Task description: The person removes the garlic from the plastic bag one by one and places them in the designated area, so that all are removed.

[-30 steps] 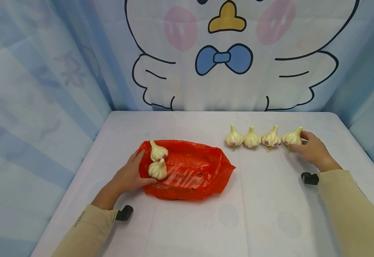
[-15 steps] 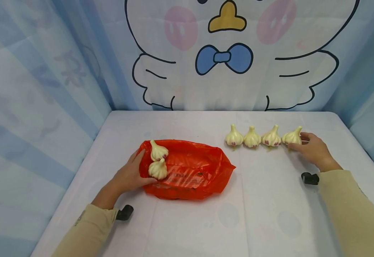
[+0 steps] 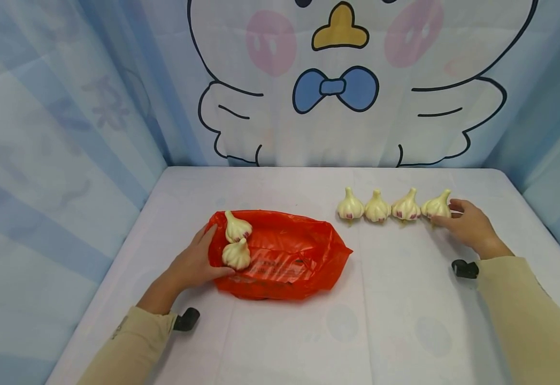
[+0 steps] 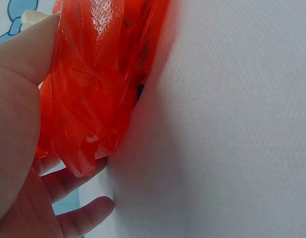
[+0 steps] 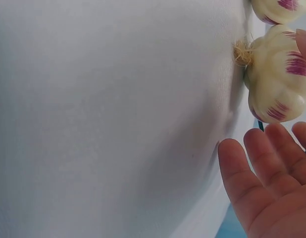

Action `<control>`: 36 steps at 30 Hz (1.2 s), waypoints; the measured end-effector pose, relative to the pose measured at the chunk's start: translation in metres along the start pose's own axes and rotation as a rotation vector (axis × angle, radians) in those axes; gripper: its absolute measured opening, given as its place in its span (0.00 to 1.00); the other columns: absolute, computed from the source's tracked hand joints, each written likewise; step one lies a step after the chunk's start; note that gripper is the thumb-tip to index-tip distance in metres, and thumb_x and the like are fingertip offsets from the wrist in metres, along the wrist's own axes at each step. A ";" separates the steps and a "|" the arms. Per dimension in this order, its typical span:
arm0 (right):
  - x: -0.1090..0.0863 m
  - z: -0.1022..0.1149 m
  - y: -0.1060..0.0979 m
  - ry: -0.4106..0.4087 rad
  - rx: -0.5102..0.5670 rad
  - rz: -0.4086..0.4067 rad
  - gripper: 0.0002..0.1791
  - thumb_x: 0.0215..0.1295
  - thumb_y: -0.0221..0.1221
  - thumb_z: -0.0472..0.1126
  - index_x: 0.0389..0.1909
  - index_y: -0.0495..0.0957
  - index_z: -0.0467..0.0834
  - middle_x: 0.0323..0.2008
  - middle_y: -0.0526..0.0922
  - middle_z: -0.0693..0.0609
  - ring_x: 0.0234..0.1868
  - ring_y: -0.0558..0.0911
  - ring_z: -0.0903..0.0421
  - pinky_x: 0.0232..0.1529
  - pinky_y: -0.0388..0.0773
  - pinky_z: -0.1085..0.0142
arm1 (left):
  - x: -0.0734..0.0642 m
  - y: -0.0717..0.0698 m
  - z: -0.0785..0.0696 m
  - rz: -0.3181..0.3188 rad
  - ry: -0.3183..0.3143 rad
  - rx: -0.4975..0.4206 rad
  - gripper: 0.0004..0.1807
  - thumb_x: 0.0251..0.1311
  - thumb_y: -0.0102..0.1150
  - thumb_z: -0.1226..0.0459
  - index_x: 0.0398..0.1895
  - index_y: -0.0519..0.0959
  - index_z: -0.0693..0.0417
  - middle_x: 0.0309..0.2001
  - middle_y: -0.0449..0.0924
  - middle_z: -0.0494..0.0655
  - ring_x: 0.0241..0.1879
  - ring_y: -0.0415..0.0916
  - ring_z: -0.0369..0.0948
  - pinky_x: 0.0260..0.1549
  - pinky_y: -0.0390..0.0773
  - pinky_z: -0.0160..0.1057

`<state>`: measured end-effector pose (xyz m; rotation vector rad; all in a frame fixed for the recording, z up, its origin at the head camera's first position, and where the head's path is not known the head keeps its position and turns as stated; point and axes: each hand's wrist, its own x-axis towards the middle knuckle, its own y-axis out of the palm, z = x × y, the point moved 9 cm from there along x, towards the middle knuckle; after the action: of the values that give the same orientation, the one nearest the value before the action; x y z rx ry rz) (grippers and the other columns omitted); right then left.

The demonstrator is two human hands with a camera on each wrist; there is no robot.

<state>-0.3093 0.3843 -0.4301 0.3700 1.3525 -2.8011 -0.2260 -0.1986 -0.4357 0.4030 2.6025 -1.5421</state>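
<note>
My left hand [image 3: 195,262] grips the left end of a red plastic bag [image 3: 284,246], thumb over the near side and fingers round the far side. In the left wrist view, the bag's crumpled end [image 4: 88,89] lies between thumb and fingers. Two garlic bulbs [image 3: 237,254] sit at the bag's left end, one behind the other. At the back right, several more stand in a row, stems up. My right hand [image 3: 469,224] is at the rightmost garlic bulb [image 3: 436,206], its thumb in front. The right wrist view shows its fingers [image 5: 264,173] extended beside that bulb [image 5: 279,74].
The other row bulbs include a leftmost one [image 3: 350,206], standing right of the bag. A white cloth covers the table [image 3: 299,342]. Printed curtains [image 3: 332,139] enclose its back and sides. A black wrist camera [image 3: 465,268] sticks out from the right sleeve.
The rightmost garlic bulb has shifted very slightly left, towards its neighbour. My left hand and the red bag stay in place.
</note>
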 end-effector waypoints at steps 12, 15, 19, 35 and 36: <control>-0.004 -0.003 -0.002 0.024 0.013 0.001 0.58 0.67 0.57 0.66 0.74 0.42 0.25 0.71 0.52 0.23 0.67 0.59 0.25 0.62 0.62 0.32 | -0.001 0.000 -0.001 0.002 -0.019 0.002 0.66 0.48 0.74 0.43 0.79 0.43 0.63 0.78 0.40 0.63 0.72 0.53 0.63 0.57 0.71 0.66; -0.004 -0.003 -0.002 0.023 0.012 -0.001 0.57 0.68 0.56 0.65 0.74 0.43 0.25 0.71 0.52 0.23 0.67 0.59 0.25 0.62 0.63 0.32 | -0.001 0.000 -0.001 0.004 -0.023 0.002 0.66 0.48 0.74 0.43 0.79 0.43 0.64 0.78 0.40 0.64 0.72 0.53 0.63 0.57 0.71 0.66; -0.003 -0.004 -0.001 0.021 0.021 0.000 0.57 0.68 0.56 0.65 0.74 0.42 0.26 0.71 0.52 0.24 0.67 0.59 0.25 0.61 0.63 0.32 | -0.001 0.000 -0.001 0.006 -0.021 -0.001 0.66 0.49 0.74 0.43 0.79 0.43 0.63 0.78 0.39 0.63 0.72 0.52 0.63 0.58 0.70 0.66; -0.017 0.008 -0.008 -0.010 -0.012 -0.031 0.55 0.69 0.57 0.63 0.75 0.43 0.27 0.71 0.52 0.24 0.67 0.60 0.25 0.60 0.63 0.31 | 0.001 0.001 0.001 0.003 -0.007 0.009 0.67 0.48 0.73 0.41 0.79 0.43 0.64 0.78 0.40 0.64 0.72 0.53 0.63 0.57 0.70 0.66; -0.019 0.010 -0.009 -0.021 -0.016 -0.035 0.55 0.69 0.57 0.63 0.75 0.43 0.27 0.71 0.53 0.24 0.67 0.60 0.25 0.60 0.63 0.31 | 0.001 0.001 0.001 0.003 -0.007 0.010 0.67 0.48 0.73 0.41 0.79 0.43 0.64 0.78 0.40 0.64 0.72 0.53 0.63 0.57 0.70 0.66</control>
<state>-0.2936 0.3808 -0.4131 0.3191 1.3905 -2.8122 -0.2269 -0.1990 -0.4369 0.4010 2.5887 -1.5529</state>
